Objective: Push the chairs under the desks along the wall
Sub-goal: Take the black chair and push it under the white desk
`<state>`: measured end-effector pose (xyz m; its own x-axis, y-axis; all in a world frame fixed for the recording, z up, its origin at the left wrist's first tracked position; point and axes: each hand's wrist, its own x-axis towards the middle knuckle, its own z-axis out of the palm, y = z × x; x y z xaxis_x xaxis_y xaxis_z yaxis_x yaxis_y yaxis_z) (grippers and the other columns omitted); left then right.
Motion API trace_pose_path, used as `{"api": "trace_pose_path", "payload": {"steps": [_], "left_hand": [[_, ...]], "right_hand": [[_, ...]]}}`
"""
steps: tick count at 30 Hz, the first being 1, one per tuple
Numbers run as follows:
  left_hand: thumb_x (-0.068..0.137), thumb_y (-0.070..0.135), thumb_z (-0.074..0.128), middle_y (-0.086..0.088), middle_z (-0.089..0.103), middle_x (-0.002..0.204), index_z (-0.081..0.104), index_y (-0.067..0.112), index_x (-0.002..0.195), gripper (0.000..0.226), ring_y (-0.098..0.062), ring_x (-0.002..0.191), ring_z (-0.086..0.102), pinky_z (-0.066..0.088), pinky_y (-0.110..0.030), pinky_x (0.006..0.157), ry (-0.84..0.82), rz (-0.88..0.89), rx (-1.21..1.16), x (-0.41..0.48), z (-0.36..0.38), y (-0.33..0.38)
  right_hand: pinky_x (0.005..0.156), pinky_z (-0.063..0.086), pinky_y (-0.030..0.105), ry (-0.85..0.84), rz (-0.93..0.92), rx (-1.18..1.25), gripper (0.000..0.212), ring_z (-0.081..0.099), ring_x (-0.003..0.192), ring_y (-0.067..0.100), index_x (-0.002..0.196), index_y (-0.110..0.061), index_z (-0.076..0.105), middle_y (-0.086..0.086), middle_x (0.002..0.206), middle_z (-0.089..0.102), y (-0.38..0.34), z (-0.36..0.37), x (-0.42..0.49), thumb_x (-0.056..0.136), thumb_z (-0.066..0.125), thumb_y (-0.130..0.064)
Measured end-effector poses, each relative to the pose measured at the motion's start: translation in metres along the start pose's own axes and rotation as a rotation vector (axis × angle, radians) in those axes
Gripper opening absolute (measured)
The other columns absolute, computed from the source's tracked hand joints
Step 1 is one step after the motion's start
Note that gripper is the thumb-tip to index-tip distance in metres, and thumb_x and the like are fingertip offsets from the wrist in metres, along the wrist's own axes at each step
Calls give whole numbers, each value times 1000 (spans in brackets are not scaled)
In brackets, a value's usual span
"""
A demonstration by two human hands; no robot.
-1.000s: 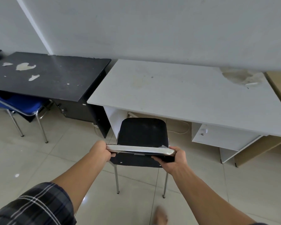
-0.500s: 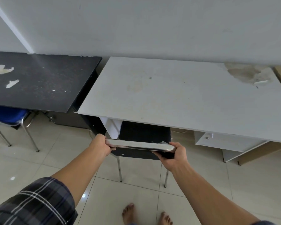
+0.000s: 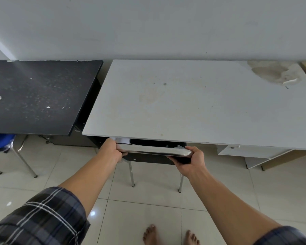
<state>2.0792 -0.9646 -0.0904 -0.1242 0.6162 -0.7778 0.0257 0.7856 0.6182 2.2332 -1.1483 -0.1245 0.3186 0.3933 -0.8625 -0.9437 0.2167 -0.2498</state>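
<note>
Gripping the chair (image 3: 154, 157) backrest, the left hand (image 3: 113, 151) and right hand (image 3: 193, 159) are clamped on its two ends; its seat sits ahead of them under the white desk (image 3: 193, 106). Next, probably a short final shove, then release.

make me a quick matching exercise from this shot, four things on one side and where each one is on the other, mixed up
Things:
1. black chair
2. blue chair
3. left hand
4. peeled patch

Places:
A. back right corner of the white desk
B. under the black desk
C. mostly under the white desk
D. on the left end of the black chair's backrest

Pairs: 1-C, 2-B, 3-D, 4-A
</note>
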Motion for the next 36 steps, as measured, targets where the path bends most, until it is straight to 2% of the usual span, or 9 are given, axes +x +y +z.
{"api": "trace_pose_path", "payload": {"steps": [3, 6, 12, 18, 21, 25, 29, 32, 36], "left_hand": [[95, 2, 38, -13, 44, 74, 47, 7, 72, 25, -28, 65, 47, 46, -61, 95, 0, 22, -1, 7, 3, 6], [93, 2, 37, -13, 44, 73, 45, 6, 72, 23, -29, 66, 48, 47, -61, 93, 21, 28, 20, 11, 5, 16], [97, 2, 37, -13, 48, 86, 41, 4, 73, 25, -33, 98, 48, 44, -57, 98, 2, -39, -6, 19, 10, 25], [93, 1, 41, -13, 47, 78, 45, 5, 73, 21, -33, 71, 51, 49, -55, 93, -41, -2, 19, 10, 5, 22], [93, 7, 46, -14, 50, 84, 47, 6, 76, 17, -33, 82, 54, 51, -54, 91, -68, 8, 18, 8, 0, 19], [97, 29, 46, -15, 54, 87, 49, 7, 74, 32, -39, 95, 61, 52, -50, 90, -83, 52, 63, 11, -7, 10], [97, 50, 37, -11, 60, 106, 61, 9, 110, 49, -33, 92, 60, 54, -42, 77, -43, 71, 160, 11, -9, 3], [95, 56, 35, -8, 54, 129, 42, 18, 141, 60, -32, 110, 54, 45, -44, 87, 41, 64, 181, 4, -9, 0], [97, 52, 39, -15, 47, 139, 24, 13, 149, 67, -34, 120, 48, 42, -45, 97, 91, 176, 263, -8, -4, -11]], "right_hand": [[92, 53, 65, 9, -14, -1, 40, 61, 111, 50, 126, -1, 58, 26, 127, 61, 0, 11, 8, 87, 57, -7], [94, 52, 64, 7, -20, -14, 30, 61, 112, 49, 117, -1, 60, 25, 125, 61, 0, 22, 12, 88, 57, -7], [92, 54, 64, 9, 1, -20, 21, 61, 111, 49, 106, -1, 60, 24, 115, 62, 1, 30, 15, 86, 58, -6], [91, 54, 64, 47, -3, -46, 20, 64, 104, 48, 104, 0, 61, 24, 110, 64, -1, 32, 14, 86, 56, -6], [91, 54, 63, 75, -1, -114, 20, 63, 101, 46, 103, -2, 59, 23, 108, 62, -1, 29, 12, 87, 61, -14], [88, 55, 63, 129, -14, -248, 28, 62, 108, 46, 81, -6, 52, 23, 110, 61, 2, 25, 2, 91, 64, -29], [87, 56, 59, 133, -108, -341, 34, 61, 109, 42, 76, -8, 54, 20, 108, 62, 7, 22, -11, 96, 61, -35], [93, 55, 57, 111, -153, -390, 21, 61, 109, 40, 96, -8, 60, 19, 108, 57, 7, 17, -26, 94, 62, -29], [96, 55, 53, 107, -261, -557, 15, 63, 105, 32, 100, -10, 57, 15, 111, 59, 4, 5, -48, 93, 64, -21]]}}
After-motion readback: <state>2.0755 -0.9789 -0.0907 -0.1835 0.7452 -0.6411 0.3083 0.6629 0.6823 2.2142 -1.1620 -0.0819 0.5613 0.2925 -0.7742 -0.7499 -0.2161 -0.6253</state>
